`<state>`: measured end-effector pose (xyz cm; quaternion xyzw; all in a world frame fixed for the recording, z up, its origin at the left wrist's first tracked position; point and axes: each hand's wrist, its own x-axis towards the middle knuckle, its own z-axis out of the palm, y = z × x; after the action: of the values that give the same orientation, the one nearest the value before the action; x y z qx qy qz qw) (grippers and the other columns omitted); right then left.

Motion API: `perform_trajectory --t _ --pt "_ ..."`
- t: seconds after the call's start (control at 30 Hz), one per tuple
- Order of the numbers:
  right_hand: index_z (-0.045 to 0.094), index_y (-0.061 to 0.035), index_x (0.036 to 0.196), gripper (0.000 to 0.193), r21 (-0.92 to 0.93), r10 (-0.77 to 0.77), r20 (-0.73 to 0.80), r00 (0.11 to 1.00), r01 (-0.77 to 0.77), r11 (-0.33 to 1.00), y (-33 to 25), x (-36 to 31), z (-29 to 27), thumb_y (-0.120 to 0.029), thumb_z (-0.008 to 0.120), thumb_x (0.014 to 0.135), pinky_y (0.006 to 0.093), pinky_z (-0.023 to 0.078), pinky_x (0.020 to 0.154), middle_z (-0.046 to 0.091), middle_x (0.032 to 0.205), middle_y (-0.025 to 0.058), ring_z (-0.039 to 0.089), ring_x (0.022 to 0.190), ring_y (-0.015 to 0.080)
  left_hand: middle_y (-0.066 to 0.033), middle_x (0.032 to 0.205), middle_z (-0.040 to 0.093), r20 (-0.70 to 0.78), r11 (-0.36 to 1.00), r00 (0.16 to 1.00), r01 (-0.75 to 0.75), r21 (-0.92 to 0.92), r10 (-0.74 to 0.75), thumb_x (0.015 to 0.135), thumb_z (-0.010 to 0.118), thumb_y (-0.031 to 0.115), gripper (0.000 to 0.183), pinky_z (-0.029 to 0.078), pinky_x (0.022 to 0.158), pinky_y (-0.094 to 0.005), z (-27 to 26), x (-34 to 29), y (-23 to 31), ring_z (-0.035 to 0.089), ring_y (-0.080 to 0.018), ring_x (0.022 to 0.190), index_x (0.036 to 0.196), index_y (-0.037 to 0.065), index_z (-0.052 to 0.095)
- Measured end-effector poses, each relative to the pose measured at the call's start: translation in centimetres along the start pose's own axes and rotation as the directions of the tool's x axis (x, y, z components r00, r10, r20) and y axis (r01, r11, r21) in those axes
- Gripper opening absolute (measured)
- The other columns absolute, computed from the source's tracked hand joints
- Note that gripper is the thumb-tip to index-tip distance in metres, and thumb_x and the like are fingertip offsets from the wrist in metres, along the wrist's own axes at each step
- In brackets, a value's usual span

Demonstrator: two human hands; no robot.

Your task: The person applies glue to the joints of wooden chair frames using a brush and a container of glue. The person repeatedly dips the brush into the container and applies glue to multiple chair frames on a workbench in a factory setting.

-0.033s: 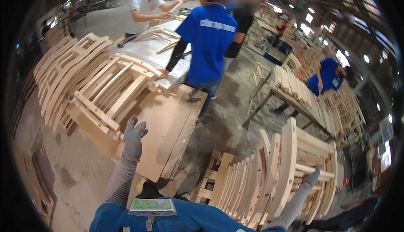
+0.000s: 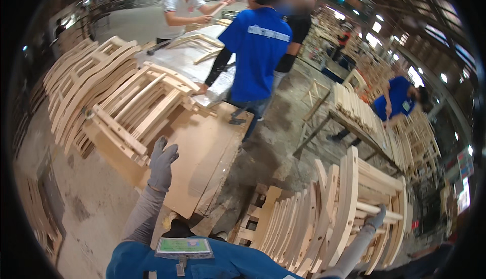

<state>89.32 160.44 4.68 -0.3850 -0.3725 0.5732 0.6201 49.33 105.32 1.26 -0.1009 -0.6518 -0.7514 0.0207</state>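
My left hand point(image 2: 162, 166), in a grey glove, is raised over a brown board point(image 2: 198, 150). Its fingers are apart and hold nothing. Just beyond it lies a stack of pale wooden frames point(image 2: 144, 97) with round rungs, on the board's far left part. On the right, my gloved right hand point(image 2: 375, 219) is closed round a rung of an upright wooden frame point(image 2: 349, 203) with curved side rails. That frame stands at the end of a row of similar curved frames point(image 2: 296, 223) beside me.
More curved frames point(image 2: 91, 87) are stacked at the far left. A person in a blue shirt point(image 2: 258, 56) leans on a covered table point(image 2: 177, 59), with others behind. At the right, another person point(image 2: 397, 97) works at a bench point(image 2: 329, 109) of wooden sticks. A pallet point(image 2: 249, 223) lies near my feet.
The scene has shifted slightly right and down in the picture. My hands keep their places, the left raised and the right on the rung. The person at the right bench has moved an arm.
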Motion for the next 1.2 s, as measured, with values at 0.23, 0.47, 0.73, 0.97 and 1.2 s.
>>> perform_trajectory --t 0.23,0.47,0.73,0.97,1.2 --pt "0.058 -0.002 0.108 0.039 -0.067 -0.262 0.044 0.964 0.264 0.962 -4.6 -6.3 0.1 -0.031 0.059 0.081 0.0323 0.047 0.076 0.058 0.095 0.0088 0.056 0.087 0.0197 -0.0194 0.134 0.036 0.14 0.976 0.966 0.215 0.021 -0.216 0.085 0.055 0.018 0.059 0.045 0.089 -0.0338 3.1 0.9 7.3 0.049 -0.0251 0.11 0.133 -0.006 0.028" --pt "0.052 -0.0009 0.116 0.043 -0.056 -0.336 0.159 0.928 0.348 0.936 -6.3 -24.1 16.6 -0.031 0.054 0.086 0.0311 0.047 0.069 0.052 0.099 0.0122 0.054 0.086 0.0214 -0.0111 0.144 0.012 0.633 0.891 0.633 -0.38 -0.25 0.447 0.078 0.064 0.001 0.078 0.041 0.095 -0.0359 3.2 1.7 -3.4 0.04 -0.0258 0.12 0.14 0.006 0.017" --pt "0.053 -0.0056 0.108 0.04 -0.114 -0.057 0.397 0.916 0.111 0.987 5.2 -45.1 33.8 -0.038 0.054 0.084 0.0316 0.045 0.075 0.057 0.089 0.009 0.055 0.08 0.0174 -0.0195 0.132 0.039 0.307 0.787 0.93 0.033 -0.616 0.201 0.073 0.073 0.012 0.1 0.044 0.091 -0.0356 -9.1 6.7 2.8 0.047 -0.027 0.113 0.142 0.008 0.001" --pt "0.05 0.0042 0.097 0.026 -0.246 0.357 0.785 0.506 -0.274 0.93 21.8 -59.7 48.6 -0.011 0.06 0.078 0.03 0.051 0.05 0.052 0.07 0.009 0.055 0.056 0.0177 -0.0084 0.089 0.063 -0.109 0.959 0.988 -0.075 0.273 0.108 0.079 0.059 0.006 0.022 0.048 0.072 -0.0275 -27.4 11.6 -1.9 0.059 -0.0149 0.079 0.1 -0.001 0.062" --pt "0.042 -0.0032 0.105 0.035 -0.373 0.524 0.83 0.192 -0.507 0.777 30.5 -71.0 56.6 -0.004 0.062 0.076 0.0313 0.054 0.054 0.052 0.084 0.008 0.056 0.066 0.0181 -0.0084 0.102 0.052 -0.512 0.957 0.836 0.05 -0.286 -0.197 0.071 0.061 0.0 0.063 0.045 0.078 -0.0256 -37.0 17.9 -3.4 0.053 -0.0162 0.087 0.126 -0.001 0.031"
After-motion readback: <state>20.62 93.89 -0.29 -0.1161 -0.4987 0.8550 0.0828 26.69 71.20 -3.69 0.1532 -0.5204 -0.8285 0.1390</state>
